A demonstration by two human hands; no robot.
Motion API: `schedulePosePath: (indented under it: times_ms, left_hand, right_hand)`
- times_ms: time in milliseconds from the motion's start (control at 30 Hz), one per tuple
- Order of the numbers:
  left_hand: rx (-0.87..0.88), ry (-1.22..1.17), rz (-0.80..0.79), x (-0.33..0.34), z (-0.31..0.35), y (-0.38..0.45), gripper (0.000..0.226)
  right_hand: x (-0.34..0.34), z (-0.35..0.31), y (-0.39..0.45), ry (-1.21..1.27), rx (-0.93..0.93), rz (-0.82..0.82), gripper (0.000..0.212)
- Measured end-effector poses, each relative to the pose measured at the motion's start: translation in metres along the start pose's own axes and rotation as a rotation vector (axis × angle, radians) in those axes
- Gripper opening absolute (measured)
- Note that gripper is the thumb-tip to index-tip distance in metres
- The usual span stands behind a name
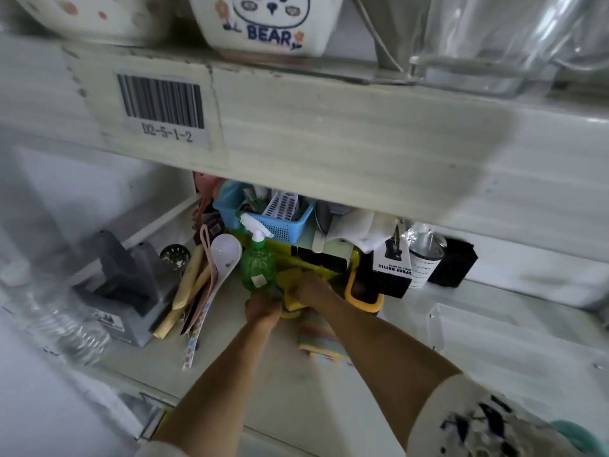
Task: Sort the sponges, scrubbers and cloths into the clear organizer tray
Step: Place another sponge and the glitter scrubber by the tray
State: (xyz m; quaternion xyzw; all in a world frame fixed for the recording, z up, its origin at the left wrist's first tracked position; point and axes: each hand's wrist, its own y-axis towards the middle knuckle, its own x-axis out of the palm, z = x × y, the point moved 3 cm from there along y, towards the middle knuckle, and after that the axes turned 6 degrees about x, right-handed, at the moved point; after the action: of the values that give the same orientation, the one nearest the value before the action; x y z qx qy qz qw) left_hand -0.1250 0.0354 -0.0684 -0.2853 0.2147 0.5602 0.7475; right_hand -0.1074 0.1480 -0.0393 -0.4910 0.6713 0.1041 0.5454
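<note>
Both my hands reach into the lower shelf. My left hand (262, 309) and my right hand (311, 287) are closed together on a yellow cloth (290, 291), just below a green spray bottle (257, 263). A pastel striped cloth (318, 336) lies on the shelf under my right forearm. The clear organizer tray (514, 344) stands at the right of the shelf; I cannot tell what is in it. What lies under the yellow cloth is hidden by my hands.
A blue basket (263, 212) sits on a yellow-rimmed black bin (362, 291) behind my hands. A white spoon (224, 255), flat packets and a grey holder (128, 285) lie to the left. Packaged spray bottles (408, 258) stand to the right. The upper shelf edge (329, 133) hangs overhead.
</note>
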Motion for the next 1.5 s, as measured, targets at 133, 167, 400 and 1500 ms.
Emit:
schedulePosePath:
  times_ms: [133,167,400,1500]
  left_hand:
    - [-0.082,-0.099,0.056,-0.003,-0.001,-0.002,0.04]
    - [-0.094,-0.115,0.064,-0.004,-0.001,-0.003,0.041]
    - [-0.154,-0.281,0.131,-0.01,-0.008,-0.013,0.04]
    - [0.432,-0.301,0.007,0.09,0.185,-0.172,0.043]
  right_hand:
    - [-0.011,-0.004,-0.016,0.084,0.03,0.043,0.071]
    - [-0.012,-0.004,-0.018,0.104,0.034,0.05,0.068]
    - [-0.018,-0.002,-0.038,0.204,0.032,0.142,0.055]
    - [-0.145,0.245,-0.2,0.647,0.218,0.664,0.046]
